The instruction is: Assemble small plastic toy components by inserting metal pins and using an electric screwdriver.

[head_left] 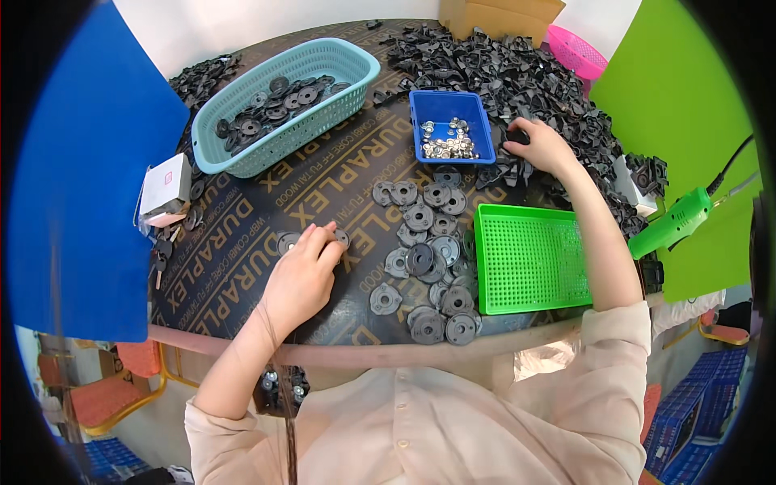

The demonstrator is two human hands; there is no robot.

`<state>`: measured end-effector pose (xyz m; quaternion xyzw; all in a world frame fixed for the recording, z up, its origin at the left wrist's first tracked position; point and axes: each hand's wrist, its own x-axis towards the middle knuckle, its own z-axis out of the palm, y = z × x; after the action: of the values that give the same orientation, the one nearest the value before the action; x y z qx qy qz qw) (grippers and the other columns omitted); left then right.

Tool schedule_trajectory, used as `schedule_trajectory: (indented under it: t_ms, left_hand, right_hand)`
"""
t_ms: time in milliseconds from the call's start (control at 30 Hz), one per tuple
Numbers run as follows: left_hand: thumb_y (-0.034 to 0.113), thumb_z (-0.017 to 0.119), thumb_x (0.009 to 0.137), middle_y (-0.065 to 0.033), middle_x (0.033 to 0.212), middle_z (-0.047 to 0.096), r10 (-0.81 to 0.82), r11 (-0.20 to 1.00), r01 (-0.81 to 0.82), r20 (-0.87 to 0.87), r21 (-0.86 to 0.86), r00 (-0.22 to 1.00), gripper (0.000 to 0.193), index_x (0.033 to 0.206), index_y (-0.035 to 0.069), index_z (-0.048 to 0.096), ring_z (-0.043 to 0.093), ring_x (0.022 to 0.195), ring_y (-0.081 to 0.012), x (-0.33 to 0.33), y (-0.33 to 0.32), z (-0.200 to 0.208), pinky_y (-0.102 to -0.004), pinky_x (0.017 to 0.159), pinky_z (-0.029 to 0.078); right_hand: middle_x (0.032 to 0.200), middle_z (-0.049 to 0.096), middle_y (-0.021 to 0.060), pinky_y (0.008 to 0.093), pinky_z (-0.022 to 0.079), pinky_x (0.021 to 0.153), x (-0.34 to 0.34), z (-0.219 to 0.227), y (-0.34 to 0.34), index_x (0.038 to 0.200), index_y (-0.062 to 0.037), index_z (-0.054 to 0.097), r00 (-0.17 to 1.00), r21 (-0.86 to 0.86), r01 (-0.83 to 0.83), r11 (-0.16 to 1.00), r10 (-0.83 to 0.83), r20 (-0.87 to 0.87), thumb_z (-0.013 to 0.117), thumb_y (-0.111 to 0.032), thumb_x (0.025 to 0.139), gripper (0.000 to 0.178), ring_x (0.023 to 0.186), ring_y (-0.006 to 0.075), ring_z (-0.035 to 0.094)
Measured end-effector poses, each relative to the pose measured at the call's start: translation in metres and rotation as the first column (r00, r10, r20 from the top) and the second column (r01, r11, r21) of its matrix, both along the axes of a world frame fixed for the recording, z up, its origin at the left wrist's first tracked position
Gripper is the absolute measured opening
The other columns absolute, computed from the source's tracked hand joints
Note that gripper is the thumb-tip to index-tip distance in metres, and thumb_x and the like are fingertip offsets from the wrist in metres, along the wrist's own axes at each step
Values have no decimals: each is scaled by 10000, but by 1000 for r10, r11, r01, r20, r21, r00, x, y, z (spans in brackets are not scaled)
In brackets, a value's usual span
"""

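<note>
1. A grey disc (287, 242) was pinched on the worktop (339, 174) by the left hand (303, 275).
2. The right hand (543, 145) was closed, apparently on one piece, in the black parts heap (517, 77).
3. Finished discs filled part of the teal basket (279, 101); many loose discs (428, 259) remained.
4. A blue tray (449, 128) and green tray (529, 257) crowded the reach.

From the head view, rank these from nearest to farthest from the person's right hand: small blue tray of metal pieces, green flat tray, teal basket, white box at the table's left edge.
1. Small blue tray, just left of the right hand.
2. Green flat tray, below the hand, toward the person.
3. Teal basket, farther left, at the back.
4. White box, far left edge.
</note>
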<state>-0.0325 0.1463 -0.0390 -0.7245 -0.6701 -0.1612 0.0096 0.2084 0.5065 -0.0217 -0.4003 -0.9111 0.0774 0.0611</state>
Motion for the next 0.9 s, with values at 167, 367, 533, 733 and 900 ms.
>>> schedule_trajectory:
  t_ms: [167, 367, 533, 733, 900]
  left_hand:
    - [-33, 559, 658, -174, 1157, 523, 16, 999, -15, -40, 37, 999, 416, 1072, 2, 546, 489, 1192, -341, 7, -3, 11, -437, 1067, 365]
    - [180, 707, 784, -120, 1129, 587, -131, 982, 103, 175, 156, 976, 365, 1111, 48, 612, 576, 1035, -294, 55, 20, 6, -364, 852, 499]
    - [172, 651, 836, -140, 1165, 626, -111, 987, 98, 98, 127, 989, 321, 1127, 39, 630, 631, 998, -271, 76, 48, -17, -337, 816, 526]
    - [148, 647, 855, -142, 1012, 685, -25, 999, 14, 424, 29, 905, 225, 1029, 9, 676, 686, 871, -235, 69, 40, 11, -305, 750, 544]
    - [191, 576, 939, -117, 1005, 676, 338, 940, 58, 894, -337, -295, 242, 1082, -1, 612, 683, 926, -280, 46, 57, 21, -295, 718, 565]
  right_hand:
    - [1092, 646, 192, 390, 482, 872, 23, 2, -29, 1163, -129, 611, 998, -115, 59, 992, -63, -28, 689, -378, 805, 443, 984, 336, 627]
    - [957, 629, 125, 405, 503, 788, -24, 32, -69, 997, -104, 681, 953, 352, -2, 936, 109, -283, 644, -198, 822, 202, 917, 301, 626]
    - [1072, 658, 168, 382, 484, 900, -98, -15, -47, 1115, -125, 677, 943, -136, -319, 938, 301, -139, 695, -188, 771, 350, 1009, 327, 620]
    - [873, 699, 126, 358, 530, 755, -105, -11, -49, 876, -91, 736, 955, -76, -296, 952, 296, -11, 712, -63, 690, 189, 838, 278, 672]
    - [729, 674, 104, 341, 511, 647, -96, -12, -53, 817, -71, 716, 936, 67, -245, 967, 253, -244, 730, -35, 668, 155, 716, 238, 661]
